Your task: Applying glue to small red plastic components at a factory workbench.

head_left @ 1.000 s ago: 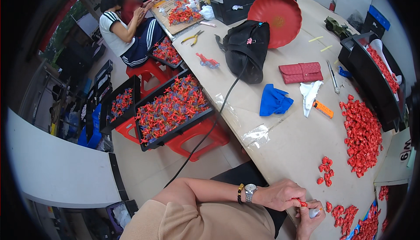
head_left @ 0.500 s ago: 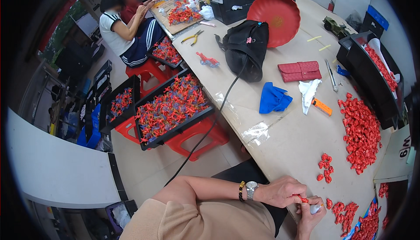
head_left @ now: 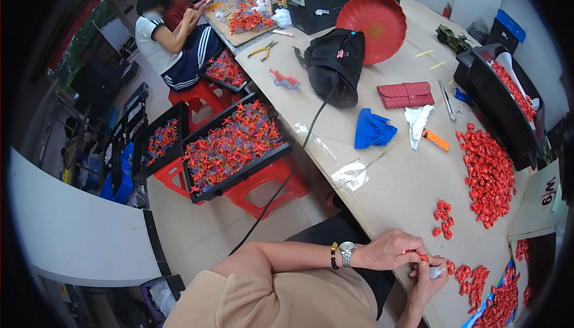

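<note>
The left hand (head_left: 391, 249) pinches a small red piece (head_left: 423, 257) in a closed grip against the right hand (head_left: 427, 274) (its grip curled on a pale part (head_left: 436, 272)), and a slip could drop the piece among the loose red ones (head_left: 472, 277) on the tabletop (head_left: 388, 190).

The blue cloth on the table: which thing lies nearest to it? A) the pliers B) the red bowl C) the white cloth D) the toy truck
C: the white cloth lies just right of the blue cloth on the table, closer than anything else.

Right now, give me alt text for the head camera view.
At a table's near edge, a left hand and right hand pinch a small red plastic piece. A large pile of red pieces lies beyond; another person sits far left.
</note>
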Demonstrator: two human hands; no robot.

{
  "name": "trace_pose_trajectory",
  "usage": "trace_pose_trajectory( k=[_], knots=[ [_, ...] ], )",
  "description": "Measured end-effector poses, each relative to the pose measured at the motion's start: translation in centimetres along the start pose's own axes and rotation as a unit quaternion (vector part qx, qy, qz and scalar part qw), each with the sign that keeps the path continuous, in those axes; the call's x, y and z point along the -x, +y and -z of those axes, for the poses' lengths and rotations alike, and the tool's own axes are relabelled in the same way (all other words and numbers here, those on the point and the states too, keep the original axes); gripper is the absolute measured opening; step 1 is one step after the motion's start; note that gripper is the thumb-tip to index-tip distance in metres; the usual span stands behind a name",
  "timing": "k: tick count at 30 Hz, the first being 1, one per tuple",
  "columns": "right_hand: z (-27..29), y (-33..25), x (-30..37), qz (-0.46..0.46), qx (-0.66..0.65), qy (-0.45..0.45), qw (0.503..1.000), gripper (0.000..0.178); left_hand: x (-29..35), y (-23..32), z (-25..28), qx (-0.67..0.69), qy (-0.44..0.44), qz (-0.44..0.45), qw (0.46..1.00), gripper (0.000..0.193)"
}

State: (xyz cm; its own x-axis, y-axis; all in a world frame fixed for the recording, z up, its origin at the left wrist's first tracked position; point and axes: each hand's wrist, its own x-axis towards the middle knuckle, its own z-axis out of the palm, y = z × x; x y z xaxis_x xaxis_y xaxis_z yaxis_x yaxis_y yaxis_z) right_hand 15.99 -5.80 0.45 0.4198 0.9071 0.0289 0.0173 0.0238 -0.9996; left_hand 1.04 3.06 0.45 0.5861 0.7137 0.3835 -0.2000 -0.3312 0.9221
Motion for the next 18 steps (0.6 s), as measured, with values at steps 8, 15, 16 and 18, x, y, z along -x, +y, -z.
trace_pose_trajectory(
  k=[8, 15, 16, 18],
  knots=[
    [-0.3, 0.2, 0.5, 0.061, -0.002, 0.027, 0.998, 0.015, -0.5, 1.2, -0.2, 0.009, 0.013, 0.045, 0.999, 0.01],
    [-0.3, 0.7, 0.9, 0.105, 0.024, 0.046, 0.993, 0.012, -0.2, 1.3, -0.9, 0.021, 0.044, 0.1, 0.994, 0.011],
    [-0.3, 0.7, 0.9, 0.114, 0.032, 0.045, 0.992, 0.012, -0.2, 1.3, -0.7, 0.02, 0.034, 0.111, 0.993, 0.011],
    [-0.3, 0.7, 1.0, 0.12, 0.041, 0.044, 0.991, 0.011, -0.1, 1.5, -0.8, 0.02, 0.03, 0.115, 0.993, 0.011]
  ],
)
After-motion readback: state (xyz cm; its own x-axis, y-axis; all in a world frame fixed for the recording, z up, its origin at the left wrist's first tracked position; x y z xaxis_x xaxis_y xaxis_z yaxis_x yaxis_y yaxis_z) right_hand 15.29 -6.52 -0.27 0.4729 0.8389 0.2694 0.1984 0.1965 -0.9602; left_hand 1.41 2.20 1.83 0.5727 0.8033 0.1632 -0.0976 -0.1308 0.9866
